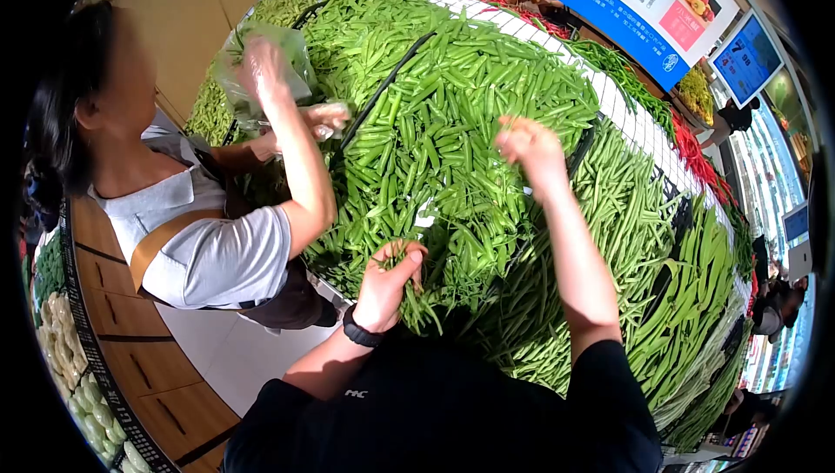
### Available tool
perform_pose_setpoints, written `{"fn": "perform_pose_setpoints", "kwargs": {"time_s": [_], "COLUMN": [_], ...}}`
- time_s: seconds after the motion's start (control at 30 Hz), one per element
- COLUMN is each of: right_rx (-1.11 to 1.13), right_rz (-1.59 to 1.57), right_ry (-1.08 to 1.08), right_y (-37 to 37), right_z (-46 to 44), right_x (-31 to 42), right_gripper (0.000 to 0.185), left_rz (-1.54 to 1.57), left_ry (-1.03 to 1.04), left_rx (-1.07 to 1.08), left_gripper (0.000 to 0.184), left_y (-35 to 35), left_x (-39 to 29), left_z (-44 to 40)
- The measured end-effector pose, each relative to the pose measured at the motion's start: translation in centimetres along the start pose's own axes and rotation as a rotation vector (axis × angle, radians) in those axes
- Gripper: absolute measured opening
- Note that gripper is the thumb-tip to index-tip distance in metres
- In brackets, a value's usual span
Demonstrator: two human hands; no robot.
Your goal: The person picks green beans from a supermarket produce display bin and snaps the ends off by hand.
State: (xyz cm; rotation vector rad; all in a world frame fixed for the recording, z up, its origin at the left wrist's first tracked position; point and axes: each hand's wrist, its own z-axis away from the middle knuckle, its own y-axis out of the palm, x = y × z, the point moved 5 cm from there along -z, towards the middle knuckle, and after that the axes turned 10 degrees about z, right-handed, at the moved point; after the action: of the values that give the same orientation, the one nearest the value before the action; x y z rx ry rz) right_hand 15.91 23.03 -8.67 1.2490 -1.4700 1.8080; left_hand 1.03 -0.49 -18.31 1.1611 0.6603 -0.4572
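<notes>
Left hand (388, 288) curled, right hand (534, 151) outstretched

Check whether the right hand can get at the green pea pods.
Likely yes: the right hand is over the pea pods, with nothing visible between; the co-worker's bag is off to the left.

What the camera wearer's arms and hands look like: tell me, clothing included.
Dark short sleeves leave both forearms bare. The left grip and right grip are ungloved human hands; a black band circles the left wrist.
</notes>
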Motion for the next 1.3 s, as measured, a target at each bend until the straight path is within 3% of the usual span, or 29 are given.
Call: {"fn": "perform_pose_setpoints", "kwargs": {"time_s": [0.03, 0.07, 0.1, 0.13, 0.17, 0.2, 0.37, 0.47, 0.5, 0.57, 0.6, 0.67, 0.7, 0.83, 0.87, 0.93, 1.07, 1.17, 1.2, 1.27, 1.3], "right_rx": [0.067, 0.093, 0.196, 0.245, 0.251, 0.091, 0.094, 0.353, 0.445, 0.139, -0.059, -0.098, -0.061, -0.022, -0.106, -0.239, -0.344, -0.120, -0.045, 0.119, 0.197], "right_rz": [-0.092, -0.021, 0.046, -0.017, 0.061, 0.161, 0.165, 0.272, 0.153, 0.468, 0.664, 0.953, 1.040, 0.685, 0.612, 0.439, 0.400, 0.392, 0.370, 0.507, 0.458], "right_ry": [0.065, -0.079, 0.094, -0.177, -0.201, -0.351, -0.402, -0.435, -0.219, -0.049, -0.162, -0.060, -0.026, 0.080, -0.049, -0.092, -0.161, -0.296, -0.306, -0.408, -0.428], "right_y": [1.8, 3.6, 5.3, 7.5, 9.2, 9.8, 10.7, 10.5, 9.0, 5.3, 3.6, 1.8, 2.0, 1.4, 0.8, -0.1, -1.4, -0.6, 0.0, 1.4, 1.7], "right_z": [2.9, 6.4, 9.0, 10.8, 12.3, 13.3, 13.7, 12.3, 11.1, 7.8, 5.8, 2.4, 1.7, 0.4, 0.7, 2.0, 5.2, 8.1, 9.4, 11.4, 12.2], "right_x": [0.2, 0.7, 1.4, -0.5, -1.2, -0.5, -1.2, -1.4, -1.4, -2.5, -4.3, -8.7, -9.7, -12.0, -11.7, -9.6, -4.2, -1.5, -0.7, 0.9, 1.4], "right_gripper": [0.032, 0.024, 0.019, 0.019, 0.010, 0.005, 0.010, 0.021, 0.026, 0.028, 0.029, 0.033, 0.026, 0.019, 0.018, 0.019, 0.016, 0.014, 0.012, 0.013, 0.013], "left_rz": [0.013, 0.022, 0.023, 0.047, 0.110, 0.174, 0.248, 0.213, 0.294, 0.408, 0.413, 0.339, 0.309, 0.229, 0.220, 0.213, 0.060, -0.323, -0.324, -0.651, -0.723], "left_ry": [0.051, 0.096, 0.116, 0.182, 0.199, 0.219, 0.067, -0.041, -0.057, -0.045, -0.044, -0.065, -0.092, -0.130, -0.134, -0.126, -0.046, 0.198, 0.199, 0.542, 0.580], "left_rx": [-0.047, -0.094, -0.090, -0.058, -0.079, -0.101, -0.179, -0.300, -0.254, -0.286, -0.291, -0.130, -0.114, -0.043, -0.022, -0.030, 0.131, 0.138, 0.145, 0.227, 0.276], "left_gripper": [0.013, 0.015, 0.018, 0.019, 0.020, 0.021, 0.020, 0.025, 0.024, 0.015, 0.015, 0.010, 0.008, 0.009, 0.009, 0.010, 0.009, 0.021, 0.021, 0.026, 0.029], "left_y": [-0.1, -0.3, -0.4, -0.3, 0.4, 0.7, 0.4, -2.1, -2.1, -2.1, -2.3, -1.7, -1.2, -0.4, -0.4, -0.3, 0.9, 2.6, 3.4, 6.0, 6.9], "left_x": [0.2, 0.6, 1.1, 1.6, 2.2, 2.6, 4.3, 5.2, 5.1, 4.3, 4.0, 3.6, 3.6, 3.5, 3.4, 2.9, 2.4, 0.9, 0.7, -1.3, -1.8], "left_z": [-0.4, -0.6, -1.1, -1.7, -2.2, -2.6, -3.3, -4.6, -4.9, -5.0, -4.8, -4.4, -4.2, -3.4, -3.3, -2.9, -3.0, -2.9, -2.9, -2.3, -1.9]}}
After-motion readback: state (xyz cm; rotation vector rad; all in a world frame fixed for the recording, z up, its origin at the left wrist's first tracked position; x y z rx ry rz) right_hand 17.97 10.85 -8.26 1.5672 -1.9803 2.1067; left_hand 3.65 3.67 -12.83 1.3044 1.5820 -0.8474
